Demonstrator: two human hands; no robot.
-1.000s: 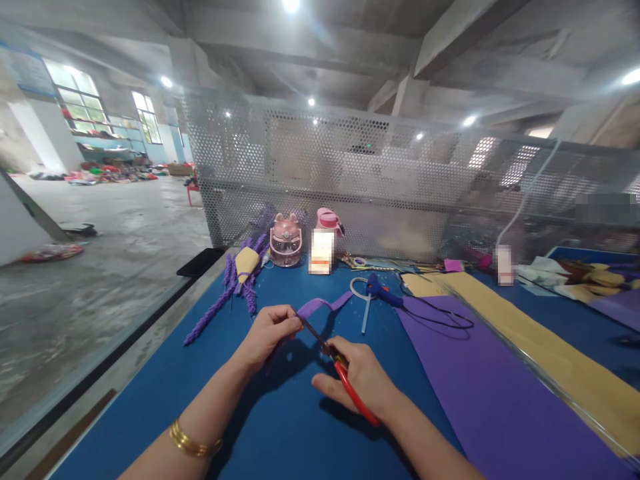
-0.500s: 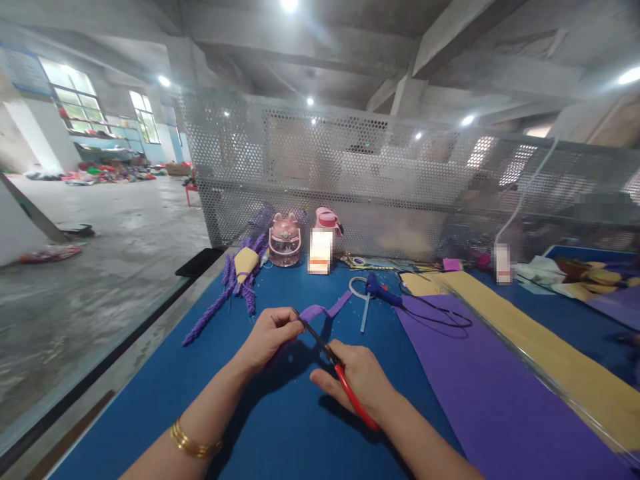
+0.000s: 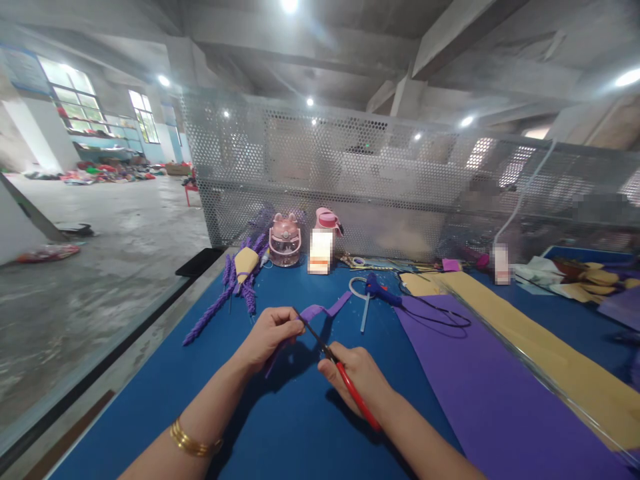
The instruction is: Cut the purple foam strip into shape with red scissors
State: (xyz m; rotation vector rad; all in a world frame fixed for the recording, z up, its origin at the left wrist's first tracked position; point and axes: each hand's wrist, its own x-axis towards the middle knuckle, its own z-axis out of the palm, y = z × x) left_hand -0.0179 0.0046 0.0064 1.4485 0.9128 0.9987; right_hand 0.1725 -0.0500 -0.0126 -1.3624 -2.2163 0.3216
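Note:
My left hand [image 3: 274, 337] pinches a purple strip [image 3: 314, 311] between thumb and fingers. One part of the strip stretches off to the right over the blue table, and a tail hangs below the hand. My right hand [image 3: 357, 377] is wrapped around the red handles of a pair of scissors [image 3: 357, 400]. The dark blades point up and left, their tips at the strip beside my left fingertips. Beyond the strip's far end lies a blue glue gun [image 3: 383, 291] with a clear glue stick [image 3: 365, 313] near its ring-shaped stand.
Purple flower stems with a yellow piece [image 3: 247, 262] lie at the left. A pink bottle [image 3: 285, 240] stands by the perforated metal screen [image 3: 320, 167]. On the right are a large purple sheet [image 3: 480, 373] and a yellow sheet [image 3: 540, 340]. The glue gun's black cord loops over the purple sheet.
My right thumb has closed in toward the scissors' handles. A purple tail now shows beneath my left hand. Both hands stay in nearly the same place.

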